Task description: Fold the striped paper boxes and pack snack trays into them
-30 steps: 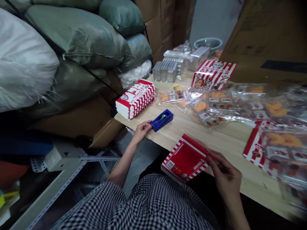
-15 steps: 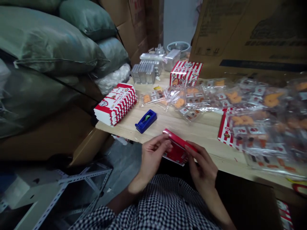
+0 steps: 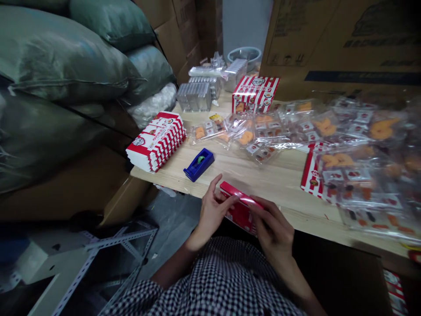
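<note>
A small red box (image 3: 241, 210) with a shiny red edge is held at the table's front edge, close to my body. My right hand (image 3: 274, 221) grips its right end, the fingers lying over the top edge. At the left end is my left hand (image 3: 213, 210), its thumb pressed against the box and its index finger raised off it. Part of the box is hidden behind my fingers. Just beyond on the table sits a blue tape dispenser (image 3: 199, 164) with a green roll inside.
A stack of red-and-white striped cartons (image 3: 156, 141) stands at the table's left edge. Clear plastic trays (image 3: 194, 97) and a striped box (image 3: 255, 94) are at the back. Clear packets of small orange items (image 3: 338, 162) cover the right side. Large sacks (image 3: 66, 66) are piled at left.
My left hand's index finger has lifted from the box and points up, while its thumb lies along the box. The box has tilted slightly; the right hand keeps its hold. The view has shifted slightly.
</note>
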`<state>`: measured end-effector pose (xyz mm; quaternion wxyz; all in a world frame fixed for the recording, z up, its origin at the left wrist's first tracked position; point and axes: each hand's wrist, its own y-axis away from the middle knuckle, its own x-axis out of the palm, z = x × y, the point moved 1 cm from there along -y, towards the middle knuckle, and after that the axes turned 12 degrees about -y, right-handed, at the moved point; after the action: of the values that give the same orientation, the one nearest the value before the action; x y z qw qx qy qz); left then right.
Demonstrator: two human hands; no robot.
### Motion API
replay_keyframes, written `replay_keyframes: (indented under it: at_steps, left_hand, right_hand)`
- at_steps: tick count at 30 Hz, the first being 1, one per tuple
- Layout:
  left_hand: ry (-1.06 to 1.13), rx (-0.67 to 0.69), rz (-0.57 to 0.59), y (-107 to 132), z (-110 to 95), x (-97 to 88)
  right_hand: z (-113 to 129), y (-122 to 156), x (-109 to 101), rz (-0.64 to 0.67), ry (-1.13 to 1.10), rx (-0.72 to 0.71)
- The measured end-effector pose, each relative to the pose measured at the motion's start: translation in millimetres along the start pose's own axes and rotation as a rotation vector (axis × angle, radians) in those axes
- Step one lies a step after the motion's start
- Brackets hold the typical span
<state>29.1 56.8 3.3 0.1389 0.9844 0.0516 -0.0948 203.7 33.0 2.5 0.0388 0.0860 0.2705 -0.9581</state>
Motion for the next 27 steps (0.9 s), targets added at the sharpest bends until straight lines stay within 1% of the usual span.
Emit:
replay_keyframes:
  at_steps: [2, 4, 5, 6, 7, 8, 9, 10, 11, 12, 13, 14, 15, 16, 17, 18, 19, 20, 21, 22, 23, 25, 27]
  left_hand:
    - [-0.224, 0.13, -0.116, -3.8, 2.7, -5.5]
    - [-0.452, 0.349, -0.252, -7.5, -0.3, -11.4]
    - [-0.546, 0.484, -0.284, -9.8, -3.3, -13.5]
    - [-0.613, 0.623, -0.275, -12.6, -6.6, -14.9]
    - [-0.65, 0.751, -0.229, -16.2, -9.7, -15.5]
    - [-0.662, 0.85, -0.163, -20.4, -12.2, -15.7]
    - [-0.653, 0.905, -0.107, -25.3, -13.8, -15.9]
    - [-0.628, 0.91, -0.077, -30.7, -14.2, -16.4]
    - [-0.59, 0.864, -0.075, -36.3, -13.4, -17.4]
    - [-0.536, 0.771, -0.074, -41.6, -11.2, -18.9]
    - [-0.462, 0.643, -0.039, -46.3, -7.5, -20.5]
    - [-0.369, 0.495, 0.055, -50.1, -2.5, -21.9]
    - [-0.264, 0.345, 0.205, -52.7, 3.4, -22.7]
    - [-0.156, 0.208, 0.379, -54.2, 9.7, -23.0]
    - [-0.061, 0.095, 0.54, -54.9, 15.9, -23.0]
    - [0.006, 0.015, 0.659, -55.6, 21.5, -22.6]
    - [0.038, -0.028, 0.72, -57.1, 26.5, -21.9]
    - [0.031, -0.035, 0.735, -59.8, 30.6, -20.6]
    - [-0.016, -0.008, 0.723, -64.0, 33.5, -18.5]
    - [-0.114, 0.056, 0.693, -69.8, 35.2, -15.6]
    - [-0.245, 0.144, 0.649, -77.0, 35.4, -11.9]
    - [-0.508, 0.327, 0.52, -95.3, 31.8, -2.2]
    - [-0.67, 0.443, 0.372, -116.8, 24.2, 10.6]
  right_hand:
    - [0.3, -2.3, -3.1, -0.029, -0.032, 0.03]
    - [0.1, -6.1, -7.0, -0.05, -0.075, 0.092]
    - [-0.4, -8.4, -9.2, -0.064, -0.107, 0.133]
    - [-1.6, -10.8, -11.4, -0.079, -0.143, 0.179]
    - [-3.5, -13.3, -13.5, -0.095, -0.179, 0.226]
    - [-6.5, -15.6, -15.8, -0.116, -0.213, 0.268]
    - [-10.6, -17.6, -18.1, -0.143, -0.249, 0.308]
    - [-16.1, -18.8, -20.6, -0.181, -0.286, 0.349]
    - [-22.8, -19.3, -23.6, -0.231, -0.327, 0.395]
    - [-30.4, -18.9, -27.0, -0.295, -0.373, 0.442]
    - [-38.6, -17.5, -30.9, -0.373, -0.423, 0.486]
    - [-46.7, -15.3, -35.1, -0.457, -0.473, 0.526]
    - [-54.3, -12.4, -39.4, -0.537, -0.521, 0.556]
    - [-61.2, -9.0, -43.6, -0.602, -0.563, 0.578]
    - [-67.0, -5.1, -47.3, -0.652, -0.597, 0.594]
    - [-71.8, -0.9, -50.2, -0.683, -0.621, 0.612]
    - [-75.8, 3.5, -52.3, -0.699, -0.636, 0.638]
    - [-79.1, 8.1, -53.4, -0.704, -0.641, 0.667]
    - [-81.9, 12.7, -53.5, -0.706, -0.638, 0.694]
    - [-84.5, 17.2, -52.9, -0.708, -0.631, 0.718]
    - [-87.1, 21.6, -51.5, -0.711, -0.621, 0.734]
    - [-92.9, 29.3, -47.7, -0.736, -0.589, 0.738]
    - [-99.8, 35.6, -44.0, -0.788, -0.538, 0.71]
